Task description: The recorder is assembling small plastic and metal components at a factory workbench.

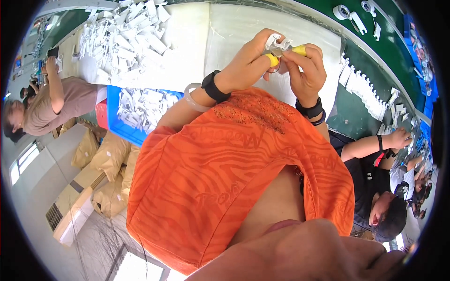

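Above the white worktop [229,28], both my hands meet at a small white plastic part [276,43]. My left hand [248,63] is closed on it, gripping it between thumb and fingers. A yellow finger cover sits on the left thumb. My right hand [307,72] is closed against the same part, its fingertips pinched at the part's lower edge; a yellow cover wraps one finger. A small grey, metallic-looking piece [280,52] shows between the fingertips, but its kind is too small to tell.
Loose white plastic parts [126,40] are heaped at the far left of the worktop. A blue bin [112,110] of similar parts stands beside my left arm. On the right, a row of white parts [363,91] lies on a green surface [349,117]. Co-workers sit on both sides.
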Demonstrator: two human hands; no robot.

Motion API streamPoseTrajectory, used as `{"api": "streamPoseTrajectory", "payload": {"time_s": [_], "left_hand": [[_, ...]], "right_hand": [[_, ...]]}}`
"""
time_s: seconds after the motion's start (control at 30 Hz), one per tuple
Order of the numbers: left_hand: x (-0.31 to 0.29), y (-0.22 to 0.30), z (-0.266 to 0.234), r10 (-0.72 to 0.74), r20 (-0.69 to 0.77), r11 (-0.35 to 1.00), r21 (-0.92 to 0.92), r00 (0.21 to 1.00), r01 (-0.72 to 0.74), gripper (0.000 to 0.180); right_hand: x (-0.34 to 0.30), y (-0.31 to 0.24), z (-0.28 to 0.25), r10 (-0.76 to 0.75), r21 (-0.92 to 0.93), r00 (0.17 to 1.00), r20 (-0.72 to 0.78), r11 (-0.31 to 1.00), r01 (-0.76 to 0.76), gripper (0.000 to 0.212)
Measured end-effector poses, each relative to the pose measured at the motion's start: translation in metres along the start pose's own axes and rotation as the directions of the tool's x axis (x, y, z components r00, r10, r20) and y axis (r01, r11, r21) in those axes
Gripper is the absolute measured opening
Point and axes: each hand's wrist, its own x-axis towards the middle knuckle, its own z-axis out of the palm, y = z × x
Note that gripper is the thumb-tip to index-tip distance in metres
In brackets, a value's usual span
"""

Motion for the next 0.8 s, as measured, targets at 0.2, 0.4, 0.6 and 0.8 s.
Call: {"api": "streamPoseTrajectory", "payload": {"time_s": [0.2, 0.4, 0.6, 0.8], "left_hand": [[-0.0019, 0.0017, 0.0006, -0.051, 0.012, 0.998, 0.033, 0.999, 0.05, 0.041], [-0.0033, 0.0016, 0.0015, -0.048, -0.001, 0.996, 0.075, 0.999, 0.048, 0.041], [-0.0037, 0.0067, 0.0013, -0.056, 0.06, 0.998, 0.045, 0.997, 0.053, 0.047], [-0.0051, -0.0008, 0.0028, -0.017, 0.061, 0.996, 0.085, 0.998, 0.012, 0.05]], "right_hand": [[0.0004, 0.0012, -0.0016, -0.012, -0.014, 1.0, 0.014, 1.0, 0.012, 0.026], [-0.0003, 0.0002, -0.0023, -0.031, -0.056, 0.999, 0.012, 0.998, 0.031, 0.025], [-0.0006, -0.0022, -0.0037, -0.014, -0.094, 1.0, 0.021, 0.995, 0.016, 0.025], [0.0003, -0.0042, -0.0057, 0.005, -0.083, 0.999, 0.038, 0.997, -0.002, 0.027]]}}
